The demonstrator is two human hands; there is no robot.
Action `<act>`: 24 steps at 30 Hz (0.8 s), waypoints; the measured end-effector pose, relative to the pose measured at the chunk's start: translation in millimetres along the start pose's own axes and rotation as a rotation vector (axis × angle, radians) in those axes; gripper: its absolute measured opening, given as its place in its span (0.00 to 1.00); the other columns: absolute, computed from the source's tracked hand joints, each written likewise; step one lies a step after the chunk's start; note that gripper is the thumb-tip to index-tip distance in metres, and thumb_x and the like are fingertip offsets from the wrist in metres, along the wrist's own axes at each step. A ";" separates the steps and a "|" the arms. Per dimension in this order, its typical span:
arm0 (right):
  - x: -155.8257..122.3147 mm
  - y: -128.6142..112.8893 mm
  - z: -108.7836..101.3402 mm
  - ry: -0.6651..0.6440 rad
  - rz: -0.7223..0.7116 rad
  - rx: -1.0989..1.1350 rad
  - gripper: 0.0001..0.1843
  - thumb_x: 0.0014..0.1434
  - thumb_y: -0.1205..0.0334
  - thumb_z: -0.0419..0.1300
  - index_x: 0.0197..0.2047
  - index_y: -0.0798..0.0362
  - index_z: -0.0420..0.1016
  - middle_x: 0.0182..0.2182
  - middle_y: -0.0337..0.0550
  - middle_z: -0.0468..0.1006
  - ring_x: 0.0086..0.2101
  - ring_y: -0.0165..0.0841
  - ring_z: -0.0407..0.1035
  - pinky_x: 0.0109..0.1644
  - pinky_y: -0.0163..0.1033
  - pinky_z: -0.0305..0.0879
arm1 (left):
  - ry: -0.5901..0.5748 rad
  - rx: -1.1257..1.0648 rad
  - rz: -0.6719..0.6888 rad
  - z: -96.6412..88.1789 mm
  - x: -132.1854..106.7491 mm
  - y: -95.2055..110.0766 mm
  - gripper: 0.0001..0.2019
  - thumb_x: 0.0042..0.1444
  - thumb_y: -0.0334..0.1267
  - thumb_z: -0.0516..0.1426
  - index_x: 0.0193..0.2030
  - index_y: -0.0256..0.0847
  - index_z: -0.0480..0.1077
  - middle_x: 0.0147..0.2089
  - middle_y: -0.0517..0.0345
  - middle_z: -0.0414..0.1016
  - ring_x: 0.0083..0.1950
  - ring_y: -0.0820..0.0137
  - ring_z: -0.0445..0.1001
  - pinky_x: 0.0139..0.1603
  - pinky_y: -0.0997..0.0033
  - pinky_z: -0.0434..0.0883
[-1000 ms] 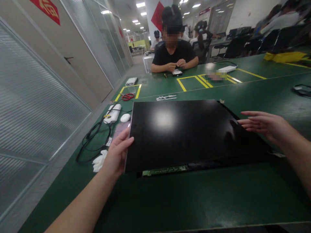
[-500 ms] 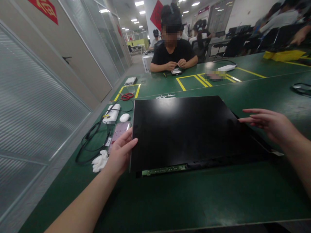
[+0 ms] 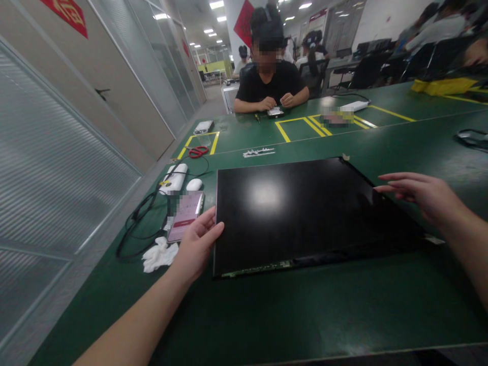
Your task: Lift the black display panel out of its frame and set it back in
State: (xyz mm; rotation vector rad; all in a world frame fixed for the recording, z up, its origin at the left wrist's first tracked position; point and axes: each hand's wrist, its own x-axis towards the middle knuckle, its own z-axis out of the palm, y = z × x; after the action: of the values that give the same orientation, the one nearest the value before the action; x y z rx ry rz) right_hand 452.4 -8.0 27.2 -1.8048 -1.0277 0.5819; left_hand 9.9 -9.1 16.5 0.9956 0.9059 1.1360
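Observation:
A flat black display panel (image 3: 290,213) lies over the green table in front of me, a bright reflection on its glossy face. Along its near edge, a strip of green circuit board (image 3: 255,268) shows on the left part. My left hand (image 3: 198,241) grips the panel's left edge, thumb on top and the fingers partly hidden at the side and below. At the panel's right edge is my right hand (image 3: 423,195), its fingers stretched out and apart, fingertips close to the edge; whether they touch it I cannot tell. Small pale tabs stick out at two right corners.
Left of the panel are a phone (image 3: 186,213), a crumpled white tissue (image 3: 158,255), a white oval case (image 3: 194,185), black cables (image 3: 131,223) and red-handled scissors (image 3: 198,152). Small white pieces (image 3: 259,152) lie beyond it. A person (image 3: 269,81) works across the table (image 3: 267,320).
The panel's left side has come down and shifted right, with my left hand moving along. Less of the circuit strip shows now, and the far right corner tab has come into sight.

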 end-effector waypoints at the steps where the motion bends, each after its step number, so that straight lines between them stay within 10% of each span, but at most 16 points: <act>1: -0.4 -1.0 0.4 -0.010 -0.004 -0.023 0.16 0.39 0.61 0.50 0.34 0.52 0.70 0.26 0.45 0.73 0.27 0.29 0.63 0.27 0.34 0.55 | -0.002 -0.002 -0.009 0.4 0.1 -0.4 0.24 0.48 0.37 0.70 0.54 0.41 0.78 0.50 0.50 0.83 0.56 0.53 0.78 0.57 0.57 0.75; 24: -5.8 -4.2 2.2 -0.025 -0.209 -0.612 0.13 0.38 0.53 0.52 0.29 0.44 0.72 0.23 0.35 0.73 0.25 0.31 0.65 0.29 0.38 0.57 | 0.047 0.001 -0.211 -2.2 6.1 1.9 0.32 0.45 0.36 0.72 0.59 0.36 0.72 0.51 0.45 0.82 0.51 0.54 0.81 0.52 0.59 0.77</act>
State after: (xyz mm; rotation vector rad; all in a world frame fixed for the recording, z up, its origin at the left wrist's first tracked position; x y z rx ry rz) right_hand 446.0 -11.0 29.8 -2.1699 -1.5037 0.1628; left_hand 8.4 -2.5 17.3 0.8551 1.0237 0.9839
